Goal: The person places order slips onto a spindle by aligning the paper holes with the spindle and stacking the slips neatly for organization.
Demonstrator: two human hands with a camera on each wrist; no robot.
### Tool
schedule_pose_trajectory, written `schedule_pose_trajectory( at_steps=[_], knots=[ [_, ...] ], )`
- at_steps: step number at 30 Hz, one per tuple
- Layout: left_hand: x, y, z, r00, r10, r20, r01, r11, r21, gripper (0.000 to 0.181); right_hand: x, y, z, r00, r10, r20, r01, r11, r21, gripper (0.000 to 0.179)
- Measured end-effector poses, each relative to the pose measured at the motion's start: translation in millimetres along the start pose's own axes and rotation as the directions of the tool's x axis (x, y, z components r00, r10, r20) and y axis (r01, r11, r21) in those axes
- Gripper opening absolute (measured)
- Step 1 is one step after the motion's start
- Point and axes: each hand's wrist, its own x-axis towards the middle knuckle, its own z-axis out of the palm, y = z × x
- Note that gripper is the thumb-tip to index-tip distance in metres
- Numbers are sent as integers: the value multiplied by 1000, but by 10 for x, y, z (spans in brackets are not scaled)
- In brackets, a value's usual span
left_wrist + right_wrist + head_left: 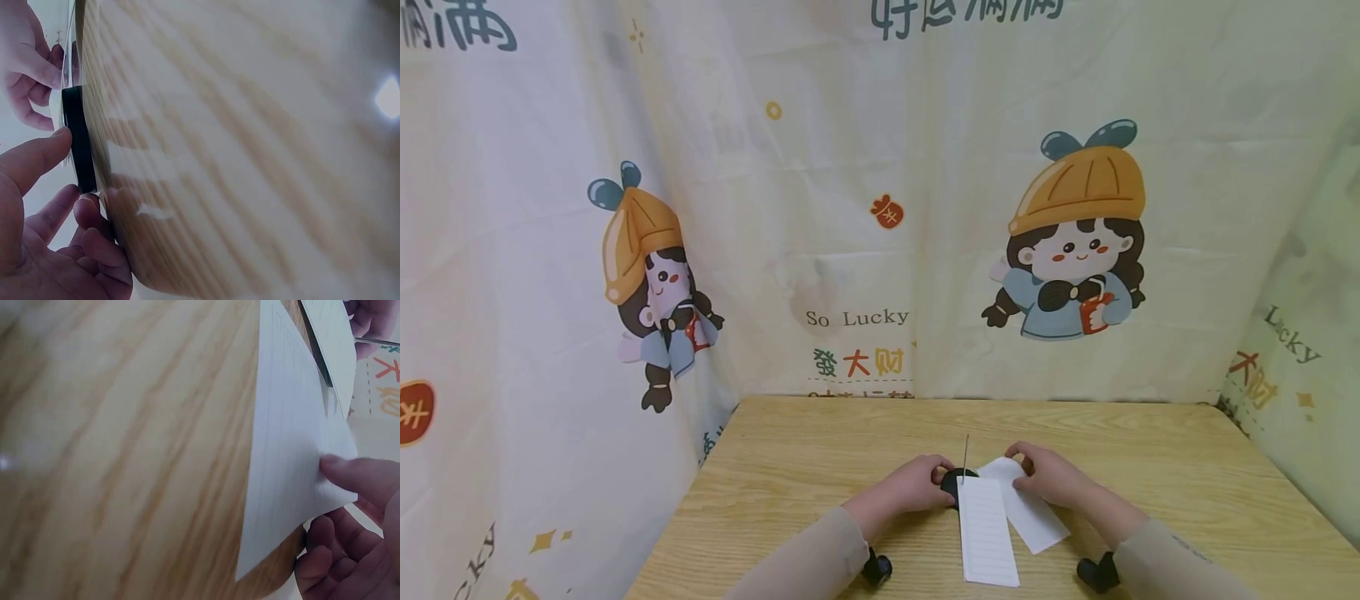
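A bill spike with a round black base (951, 485) and a thin upright metal needle (966, 454) stands on the wooden table. My left hand (917, 483) grips the base at its left edge, thumb on top; the left wrist view shows the base's dark rim (78, 137). A lined paper slip (987, 533) lies over the base, its top end at the needle, its lower end toward me. To the right, my right hand (1051, 477) pinches a second slip (1037, 518) near its far end, thumb on the paper's face (287, 431). This slip partly passes behind the first one.
Wooden tabletop (820, 429) extends around the hands. A printed cloth curtain (842, 250) hangs behind the table and along both sides. Black wrist-worn devices (1099, 573) sit under both forearms, close to the table.
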Motion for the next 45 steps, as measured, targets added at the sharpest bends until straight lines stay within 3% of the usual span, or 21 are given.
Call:
schedule_pose_trajectory(
  at_steps=[9, 19, 34, 45],
  knots=[
    [32, -56, 13, 1000, 20, 0, -20, 1000, -3, 44, -68, 48, -20, 1000, 13, -22, -11, 994, 106, 48],
    [14, -53, -12, 1000, 22, -2, -22, 1000, -6, 43, -96, 82, -56, 992, -22, -122, 38, 991, 132, 47],
    [-32, -26, -26, 1000, 30, 9, -30, 999, -24, 42, -191, 109, -142, 993, -9, -121, 51, 937, 344, 51],
    [-7, -45, -16, 999, 47, 7, -47, 998, -28, 40, -245, 59, -292, 986, -14, -165, 66, 948, 311, 53]
  ],
)
